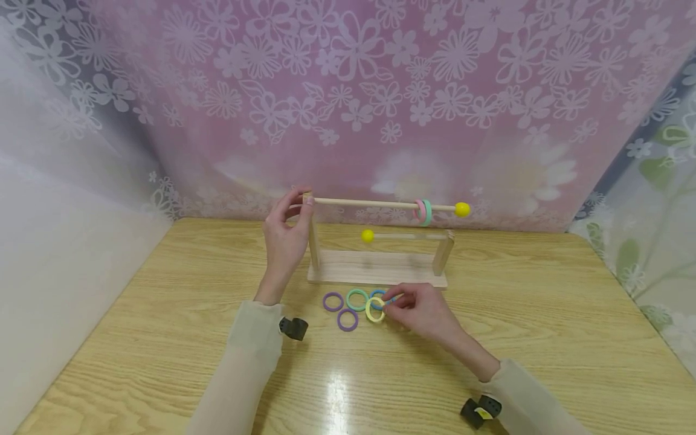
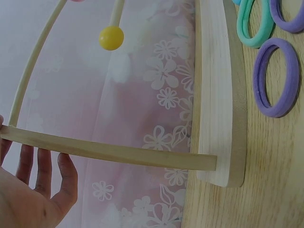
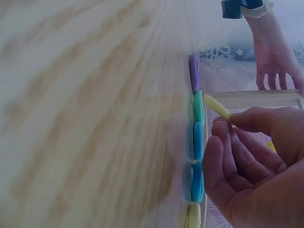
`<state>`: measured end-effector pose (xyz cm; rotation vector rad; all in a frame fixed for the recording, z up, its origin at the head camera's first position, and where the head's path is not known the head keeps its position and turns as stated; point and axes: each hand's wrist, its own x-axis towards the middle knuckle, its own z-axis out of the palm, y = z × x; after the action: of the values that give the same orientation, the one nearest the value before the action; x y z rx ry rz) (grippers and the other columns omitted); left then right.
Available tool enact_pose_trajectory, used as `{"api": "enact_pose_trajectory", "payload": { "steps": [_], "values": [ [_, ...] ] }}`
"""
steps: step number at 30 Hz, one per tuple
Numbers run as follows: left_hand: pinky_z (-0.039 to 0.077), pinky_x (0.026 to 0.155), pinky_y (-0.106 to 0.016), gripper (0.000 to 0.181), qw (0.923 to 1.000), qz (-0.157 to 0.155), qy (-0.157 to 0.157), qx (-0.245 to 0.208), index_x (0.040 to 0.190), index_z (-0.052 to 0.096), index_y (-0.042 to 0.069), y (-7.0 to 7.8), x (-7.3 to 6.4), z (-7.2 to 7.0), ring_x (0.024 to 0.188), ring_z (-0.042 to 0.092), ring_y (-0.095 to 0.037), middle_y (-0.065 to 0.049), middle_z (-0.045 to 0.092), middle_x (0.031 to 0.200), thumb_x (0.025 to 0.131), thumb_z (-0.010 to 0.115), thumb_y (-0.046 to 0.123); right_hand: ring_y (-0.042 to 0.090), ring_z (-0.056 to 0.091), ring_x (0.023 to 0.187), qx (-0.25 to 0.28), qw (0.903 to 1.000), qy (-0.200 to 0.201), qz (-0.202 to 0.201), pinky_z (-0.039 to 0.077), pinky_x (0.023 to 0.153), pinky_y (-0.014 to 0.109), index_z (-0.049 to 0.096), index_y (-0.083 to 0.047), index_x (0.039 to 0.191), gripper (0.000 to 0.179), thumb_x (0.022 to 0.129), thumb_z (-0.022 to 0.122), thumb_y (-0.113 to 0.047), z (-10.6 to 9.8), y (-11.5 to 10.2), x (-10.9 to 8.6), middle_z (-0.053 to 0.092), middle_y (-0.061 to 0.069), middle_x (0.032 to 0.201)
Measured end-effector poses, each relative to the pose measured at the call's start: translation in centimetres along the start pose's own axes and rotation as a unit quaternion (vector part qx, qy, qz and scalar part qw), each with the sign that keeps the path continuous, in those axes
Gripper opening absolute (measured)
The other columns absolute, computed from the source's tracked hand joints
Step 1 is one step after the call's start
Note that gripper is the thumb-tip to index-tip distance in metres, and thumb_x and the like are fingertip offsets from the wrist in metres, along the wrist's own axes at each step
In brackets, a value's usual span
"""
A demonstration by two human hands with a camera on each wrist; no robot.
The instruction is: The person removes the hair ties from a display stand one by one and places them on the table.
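My left hand grips the top of the tall left post of a wooden stand. Between thumb and fingertips, my right hand pinches a pale yellow hair tie, raised off the table in front of the stand. Around it lie two purple hair ties, a green one and a blue one, partly covered by the right hand. A pink hair tie and a mint one hang on the stand's upper rod.
Yellow balls cap the upper rod's right end and the lower rod's left end. The lower rod is fixed to a shorter right post. Behind the wood-grain table hangs a flowered curtain. Another pale yellow hair tie lies near the right hand.
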<state>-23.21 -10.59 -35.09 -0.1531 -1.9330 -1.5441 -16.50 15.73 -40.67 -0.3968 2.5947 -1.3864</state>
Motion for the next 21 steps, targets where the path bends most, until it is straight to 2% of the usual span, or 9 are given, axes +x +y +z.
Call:
{"api": "enact_pose_trajectory", "payload": {
  "steps": [7, 14, 21],
  "values": [
    [0.059, 0.073, -0.031, 0.024, 1.0000, 0.004, 0.003, -0.004, 0.120, 0.074, 0.017, -0.09, 0.03, 0.01, 0.100, 0.071, -0.025, -0.010, 0.072, 0.113, 0.100, 0.067, 0.028, 0.007, 0.066, 0.067, -0.027, 0.9983, -0.038, -0.035, 0.050, 0.057, 0.022, 0.075, -0.008, 0.095, 0.011, 0.085, 0.075, -0.010, -0.08, 0.32, 0.09, 0.078, 0.007, 0.081],
    [0.057, 0.066, -0.020, 0.025, 0.9999, 0.008, 0.000, -0.007, 0.121, 0.074, 0.017, -0.28, 0.05, 0.02, 0.100, 0.070, -0.027, -0.009, 0.071, 0.114, 0.100, 0.066, 0.029, 0.006, 0.065, 0.067, -0.038, 0.9976, -0.037, -0.044, 0.049, 0.057, 0.021, 0.076, -0.009, 0.094, 0.009, 0.085, 0.076, -0.012, 0.11, 0.58, 0.34, 0.078, 0.005, 0.080],
    [0.057, 0.068, -0.022, 0.024, 0.9999, 0.007, 0.001, -0.008, 0.121, 0.074, 0.016, -0.36, 0.02, -0.02, 0.099, 0.071, -0.025, -0.010, 0.072, 0.114, 0.100, 0.066, 0.027, 0.004, 0.060, 0.062, -0.050, 0.9972, -0.036, -0.043, 0.048, 0.054, 0.020, 0.076, -0.009, 0.091, 0.006, 0.085, 0.075, -0.010, 0.49, 0.55, 0.63, 0.076, 0.004, 0.077]
  ]
}}
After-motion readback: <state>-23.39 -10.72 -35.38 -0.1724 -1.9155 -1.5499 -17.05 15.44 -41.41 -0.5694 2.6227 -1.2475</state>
